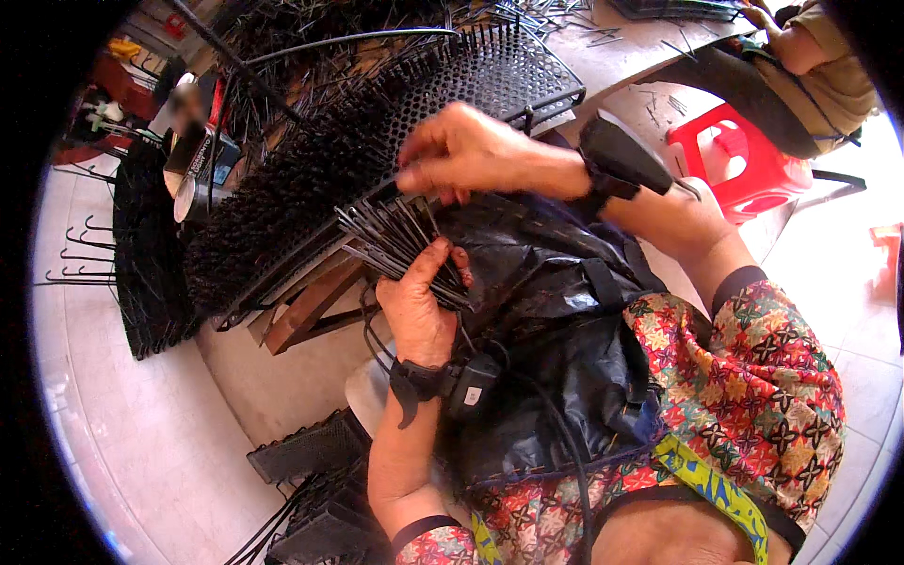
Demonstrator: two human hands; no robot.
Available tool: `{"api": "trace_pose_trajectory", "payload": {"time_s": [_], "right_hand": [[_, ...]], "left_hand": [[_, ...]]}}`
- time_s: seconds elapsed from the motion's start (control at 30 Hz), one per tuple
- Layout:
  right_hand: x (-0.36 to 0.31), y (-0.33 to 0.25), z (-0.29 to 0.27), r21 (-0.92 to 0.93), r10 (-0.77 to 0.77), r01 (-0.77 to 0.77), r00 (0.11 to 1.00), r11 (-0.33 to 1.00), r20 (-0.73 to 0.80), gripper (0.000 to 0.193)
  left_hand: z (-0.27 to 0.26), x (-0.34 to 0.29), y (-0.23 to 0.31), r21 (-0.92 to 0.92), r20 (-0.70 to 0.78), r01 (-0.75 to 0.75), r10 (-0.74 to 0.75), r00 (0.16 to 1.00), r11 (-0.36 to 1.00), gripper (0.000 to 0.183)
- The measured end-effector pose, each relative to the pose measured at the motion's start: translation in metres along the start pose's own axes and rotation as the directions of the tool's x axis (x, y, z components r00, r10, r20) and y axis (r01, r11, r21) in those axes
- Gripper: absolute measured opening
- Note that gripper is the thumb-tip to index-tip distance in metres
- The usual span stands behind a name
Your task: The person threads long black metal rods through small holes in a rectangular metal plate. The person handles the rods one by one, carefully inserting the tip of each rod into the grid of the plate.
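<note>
My left hand (419,306) is closed round a bundle of thin black strips (388,234), whose ends fan out toward the upper left. Just above the bundle, my right hand (463,153) hovers at the near edge of a black perforated rack (461,89). Its fingers are bent toward the thumb and slightly blurred; what they pinch, if anything, is too small to make out. Dense rows of dark upright pieces (292,179) fill the left part of the rack, while bare holes show toward its right end.
Loose black strips (603,38) lie scattered on the tabletop behind the rack. A red plastic stool (734,160) stands at the right, near another person's leg (744,94). Black mesh racks (311,452) lie low at the left, and hooked metal rods (85,254) stick out farther left.
</note>
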State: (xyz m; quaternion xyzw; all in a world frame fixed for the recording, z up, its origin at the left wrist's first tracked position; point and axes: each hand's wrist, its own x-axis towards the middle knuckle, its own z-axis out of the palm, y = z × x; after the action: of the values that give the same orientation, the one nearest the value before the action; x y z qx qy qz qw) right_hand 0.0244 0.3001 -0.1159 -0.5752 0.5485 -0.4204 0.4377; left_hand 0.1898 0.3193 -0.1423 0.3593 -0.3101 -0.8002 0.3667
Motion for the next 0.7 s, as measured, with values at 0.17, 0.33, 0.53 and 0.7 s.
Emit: {"api": "trace_pose_trajectory", "payload": {"time_s": [0.17, 0.33, 0.53, 0.7], "right_hand": [[-0.029, 0.006, 0.010, 0.201, 0.098, -0.095, 0.995, 0.975, -0.006, 0.018], [-0.015, 0.000, -0.014, 0.268, 0.020, 0.091, 0.922, 0.959, -0.386, 0.011], [0.042, 0.019, -0.054, -0.139, -0.388, 0.400, 0.654, 0.906, -0.649, 0.015], [0.063, 0.033, -0.059, -0.433, -0.583, 0.391, 0.572, 0.812, -0.577, 0.013]], "left_hand": [[0.007, 0.005, -0.003, 0.010, 0.109, -0.013, 0.012, 0.994, 1.000, 0.018], [0.002, 0.001, 0.004, 0.088, -0.068, 0.048, -0.042, 0.997, 0.995, 0.016], [0.001, 0.002, 0.000, -0.003, -0.040, 0.026, -0.026, 0.999, 1.000, 0.016], [0.004, -0.001, 0.001, 0.037, -0.025, -0.030, 0.030, 0.999, 0.999, 0.015]]}}
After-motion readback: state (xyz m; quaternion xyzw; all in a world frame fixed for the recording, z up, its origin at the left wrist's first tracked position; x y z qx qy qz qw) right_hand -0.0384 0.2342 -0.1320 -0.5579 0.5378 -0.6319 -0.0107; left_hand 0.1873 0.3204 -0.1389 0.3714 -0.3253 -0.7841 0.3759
